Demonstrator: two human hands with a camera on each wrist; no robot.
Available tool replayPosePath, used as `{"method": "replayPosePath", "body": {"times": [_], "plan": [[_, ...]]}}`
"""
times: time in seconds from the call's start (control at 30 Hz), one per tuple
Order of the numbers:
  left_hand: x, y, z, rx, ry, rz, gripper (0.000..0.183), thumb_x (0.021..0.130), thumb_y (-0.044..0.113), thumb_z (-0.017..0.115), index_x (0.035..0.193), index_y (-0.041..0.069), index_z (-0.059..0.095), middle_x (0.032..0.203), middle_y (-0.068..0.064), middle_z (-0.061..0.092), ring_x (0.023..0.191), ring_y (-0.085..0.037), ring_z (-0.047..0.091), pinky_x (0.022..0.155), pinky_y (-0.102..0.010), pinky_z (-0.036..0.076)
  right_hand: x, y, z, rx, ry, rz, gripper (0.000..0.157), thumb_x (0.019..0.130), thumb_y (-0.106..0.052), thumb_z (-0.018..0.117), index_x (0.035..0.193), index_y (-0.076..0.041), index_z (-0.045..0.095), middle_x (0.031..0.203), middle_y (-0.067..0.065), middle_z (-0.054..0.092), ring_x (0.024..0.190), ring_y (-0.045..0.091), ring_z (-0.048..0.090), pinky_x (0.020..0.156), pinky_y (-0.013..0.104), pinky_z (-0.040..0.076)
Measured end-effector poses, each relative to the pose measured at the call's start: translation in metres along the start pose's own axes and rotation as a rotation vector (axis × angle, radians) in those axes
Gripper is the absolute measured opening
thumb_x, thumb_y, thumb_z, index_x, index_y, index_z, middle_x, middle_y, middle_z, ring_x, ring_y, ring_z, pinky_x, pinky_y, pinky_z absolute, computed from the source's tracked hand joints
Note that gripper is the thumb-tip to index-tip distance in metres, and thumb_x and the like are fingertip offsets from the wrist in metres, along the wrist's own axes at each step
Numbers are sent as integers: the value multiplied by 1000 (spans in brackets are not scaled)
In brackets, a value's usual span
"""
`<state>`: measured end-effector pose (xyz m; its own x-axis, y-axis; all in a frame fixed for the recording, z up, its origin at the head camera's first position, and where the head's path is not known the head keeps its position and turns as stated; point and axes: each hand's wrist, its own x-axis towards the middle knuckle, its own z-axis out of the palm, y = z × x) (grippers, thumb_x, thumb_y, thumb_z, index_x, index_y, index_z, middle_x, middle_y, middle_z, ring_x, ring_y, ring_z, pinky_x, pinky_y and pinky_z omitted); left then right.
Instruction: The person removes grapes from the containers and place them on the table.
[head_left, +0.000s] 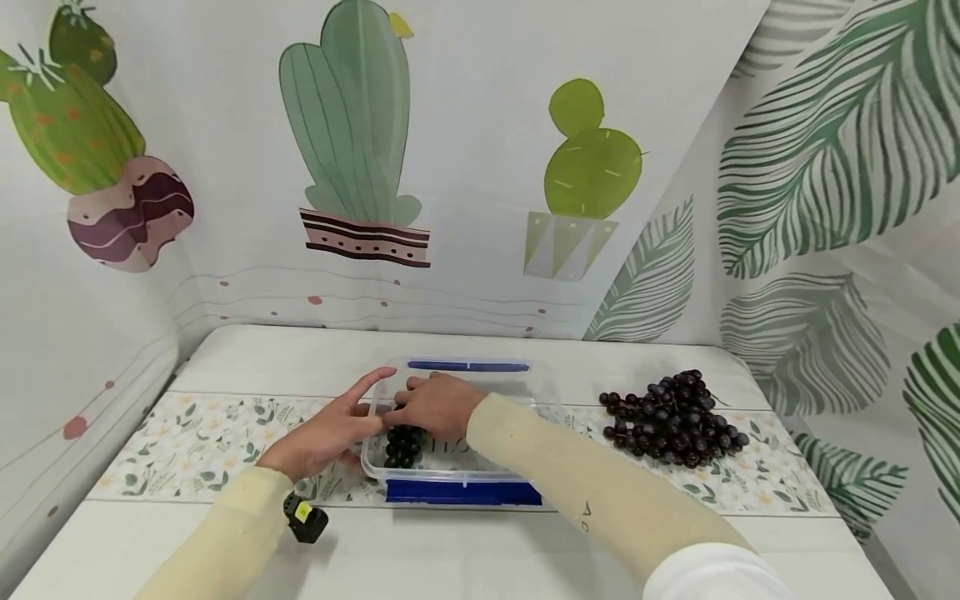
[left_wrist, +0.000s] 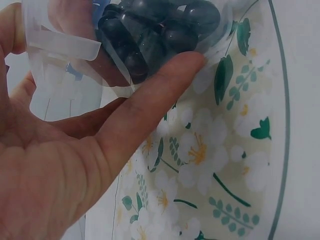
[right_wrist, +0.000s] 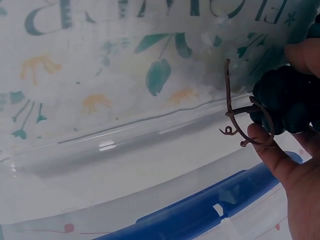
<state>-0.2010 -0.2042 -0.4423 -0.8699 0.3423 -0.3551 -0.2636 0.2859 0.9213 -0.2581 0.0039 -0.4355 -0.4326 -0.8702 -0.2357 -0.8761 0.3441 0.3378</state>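
Note:
A clear plastic box [head_left: 457, 476] with blue latches sits in the middle of the table. My left hand [head_left: 326, 435] is at its left end, fingers spread along the outside; in the left wrist view one long straight finger [left_wrist: 165, 82] reaches under the corner. My right hand [head_left: 442, 406] is down inside the box. It grips a bunch of dark grapes [right_wrist: 282, 97], whose brown curled stem [right_wrist: 232, 107] sticks out past the fingertips. Several grapes [head_left: 403, 447] show against the box's left wall, and they show through the plastic as dark grapes [left_wrist: 180, 35] in the left wrist view.
A larger heap of dark grapes [head_left: 675, 421] lies on the flowered runner [head_left: 202, 433], to the right of the box. Printed cloth [head_left: 480, 150] with cactus and leaf patterns hangs behind the table. A small black device [head_left: 306, 518] is strapped at the left wrist.

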Motion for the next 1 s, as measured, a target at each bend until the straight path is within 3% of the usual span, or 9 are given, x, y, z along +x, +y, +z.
{"method": "replayPosePath", "body": {"times": [0.17,0.43,0.6,0.8,1.0], "plan": [[-1,-1,0,7,-3,0,82,98,12,53,161,52,20,162,-27,36,143,-40,45,65,-52,61,1,0,1,-7,12,-9,63,98,-21,72,151,-48,47,132,-11,63,112,13,58,96,36,58],[0,-1,1,5,8,-11,82,98,12,54,161,53,21,168,-29,22,149,-47,40,67,-53,62,1,2,4,-62,30,-20,61,99,-25,70,150,-48,47,133,-12,63,112,13,59,98,33,57],[0,0,1,1,7,-10,83,97,11,53,161,53,20,167,-29,26,149,-47,39,68,-53,62,0,1,4,-111,50,-33,60,100,-28,69,151,-48,45,135,-13,63,117,13,60,102,35,54],[0,-1,0,16,13,-9,84,95,10,53,160,54,22,162,-26,36,142,-41,45,68,-52,61,0,0,4,-165,78,-68,62,104,-27,64,157,-47,38,136,-13,64,116,11,61,101,29,53],[1,-1,1,5,12,-1,86,94,9,53,161,52,23,165,-28,31,147,-45,42,70,-52,62,0,0,5,-198,107,-85,64,103,-25,64,158,-46,39,133,-10,64,112,11,63,100,26,55]]}}
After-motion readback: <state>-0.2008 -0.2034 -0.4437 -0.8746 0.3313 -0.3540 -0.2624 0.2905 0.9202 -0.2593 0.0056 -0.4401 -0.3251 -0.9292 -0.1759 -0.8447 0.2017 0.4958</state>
